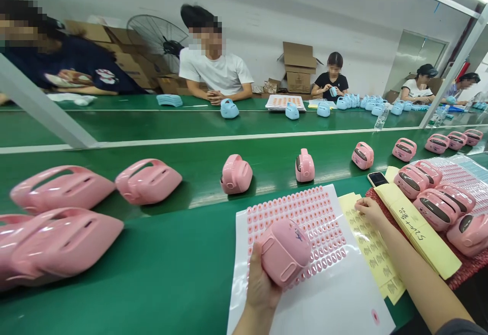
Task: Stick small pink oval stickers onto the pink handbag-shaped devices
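My left hand [262, 285] is wrapped round a pink plastic device [285, 253] with rounded edges and a carry handle, tilted above a white sticker sheet [324, 302]. Rows of small red-and-pink oval stickers cover the upper part of that sheet, and a single one sits near its bottom right corner. Over the top end of a yellow label sheet [375, 253] is my right hand [368, 210], its fingertips pinched together. Whatever is between those fingertips is too small to make out. Printed labels run down the yellow sheet in rows.
Pink devices [148, 181] stand along the green belt, with several more [438, 208] on a red mat at right. Beside them lie a folded yellow paper [419, 228] and a phone [377, 179]. Co-workers sit opposite, near blue devices [229, 109]. A white post [46, 101] rises at left.
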`<state>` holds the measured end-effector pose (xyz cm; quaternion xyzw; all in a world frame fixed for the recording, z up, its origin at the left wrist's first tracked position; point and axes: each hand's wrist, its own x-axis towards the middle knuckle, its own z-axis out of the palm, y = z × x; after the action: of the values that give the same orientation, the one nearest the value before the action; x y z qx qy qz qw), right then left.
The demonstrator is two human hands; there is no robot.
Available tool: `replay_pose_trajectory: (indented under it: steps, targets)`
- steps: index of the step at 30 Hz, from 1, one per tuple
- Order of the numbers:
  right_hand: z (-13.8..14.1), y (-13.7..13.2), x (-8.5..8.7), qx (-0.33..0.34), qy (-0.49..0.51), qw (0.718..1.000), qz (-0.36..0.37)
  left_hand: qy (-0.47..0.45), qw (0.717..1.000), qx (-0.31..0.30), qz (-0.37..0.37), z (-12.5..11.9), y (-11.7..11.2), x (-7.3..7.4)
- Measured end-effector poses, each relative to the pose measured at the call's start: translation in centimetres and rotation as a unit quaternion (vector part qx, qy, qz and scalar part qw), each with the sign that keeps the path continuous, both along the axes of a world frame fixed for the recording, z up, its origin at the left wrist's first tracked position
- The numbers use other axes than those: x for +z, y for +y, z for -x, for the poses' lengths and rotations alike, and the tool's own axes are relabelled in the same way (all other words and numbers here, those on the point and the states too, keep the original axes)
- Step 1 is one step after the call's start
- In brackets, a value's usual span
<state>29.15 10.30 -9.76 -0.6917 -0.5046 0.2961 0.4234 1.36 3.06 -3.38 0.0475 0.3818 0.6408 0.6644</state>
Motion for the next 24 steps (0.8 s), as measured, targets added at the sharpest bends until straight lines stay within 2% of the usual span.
replay_pose_trajectory:
  steps: [4,11,17,20,24]
  targets:
    - [0.0,0.3,0.2,-0.015,-0.021,1.0,0.007,0.006,1.0,0.015,0.001,0.0,0.2,0.9]
    - [0.5,0.2,0.9,-0.005,-0.088,0.996,-0.014,0.015,1.0,0.012,0.001,0.0,0.1,0.7]
    - [1.1,-0.6,2.9,0.02,-0.095,0.995,0.002,0.024,0.999,0.001,0.034,-0.3,0.3,0.7]
    - [1.3,-2.8,4.4,0.024,-0.091,0.995,0.015,0.043,0.999,-0.007,0.019,-0.4,0.3,0.4]
    - [1.7,-9.6,5.1,0.064,-0.063,0.994,0.065,0.069,0.998,-0.004,0.007,-0.3,0.4,0.3]
